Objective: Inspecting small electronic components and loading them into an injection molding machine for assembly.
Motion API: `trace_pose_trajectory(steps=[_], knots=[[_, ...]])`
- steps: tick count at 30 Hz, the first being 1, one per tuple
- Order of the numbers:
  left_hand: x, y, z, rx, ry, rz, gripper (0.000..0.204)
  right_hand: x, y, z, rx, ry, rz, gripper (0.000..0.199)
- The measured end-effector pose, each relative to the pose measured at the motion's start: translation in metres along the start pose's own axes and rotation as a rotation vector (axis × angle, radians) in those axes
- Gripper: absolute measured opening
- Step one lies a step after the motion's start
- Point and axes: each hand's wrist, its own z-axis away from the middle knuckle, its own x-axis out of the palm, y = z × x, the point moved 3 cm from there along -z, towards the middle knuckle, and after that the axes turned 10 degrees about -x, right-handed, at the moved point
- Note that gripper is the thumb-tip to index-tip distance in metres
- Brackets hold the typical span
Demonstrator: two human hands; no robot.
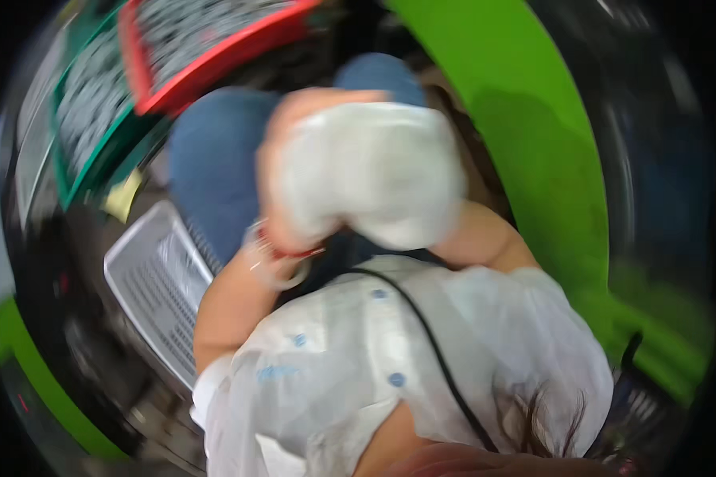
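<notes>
A bulky white bundle (374,171), soft-looking like cloth and smeared by motion, is raised in front of my chest above my knees. My left hand (274,167) is curled round its left side, with fingers along the top edge. Its wrist carries a red band and a pale bangle (274,262). My right forearm (493,238) reaches up to the bundle's lower right. The right hand itself is covered by the white material, so its fingers do not show.
A red bin (215,67) and a green bin (103,151), both filled with small grey parts, stand at the far left. Below them is a pale slotted basket (155,294). A yellow scrap (122,196) lies nearby. A bright green panel (533,135) curves along my right.
</notes>
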Motion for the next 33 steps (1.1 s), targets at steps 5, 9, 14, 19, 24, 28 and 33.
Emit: trace_pose_trajectory(steps=[5, 9, 14, 19, 24, 28, 33], knots=[[-0.005, -0.010, -0.008, -0.071, 0.011, 0.038, 0.040, -0.002, 0.022, 0.012, -0.136, 0.006, 0.236, 0.031], [-0.011, -0.010, -0.009, -0.058, -0.004, 0.186, 0.048, -0.012, 0.028, 0.016, -0.174, 0.045, 0.346, 0.028], [-0.009, -0.008, -0.002, -0.013, -0.085, 0.215, 0.062, -0.021, 0.032, 0.018, -0.192, 0.068, 0.387, 0.023], [-0.010, -0.015, -0.003, -0.007, -0.084, -0.038, 0.079, -0.026, 0.030, 0.022, -0.217, 0.074, 0.391, 0.019], [-0.020, -0.021, -0.012, -0.088, -0.165, 0.233, 0.089, -0.030, 0.028, 0.022, -0.228, 0.074, 0.390, 0.016], [-0.023, -0.021, -0.013, -0.052, -0.232, 0.430, 0.107, -0.029, 0.029, 0.021, -0.230, 0.068, 0.391, 0.015], [-0.022, -0.011, -0.014, -0.081, -0.240, 0.395, 0.096, -0.026, 0.034, 0.022, -0.219, 0.058, 0.382, 0.016]])
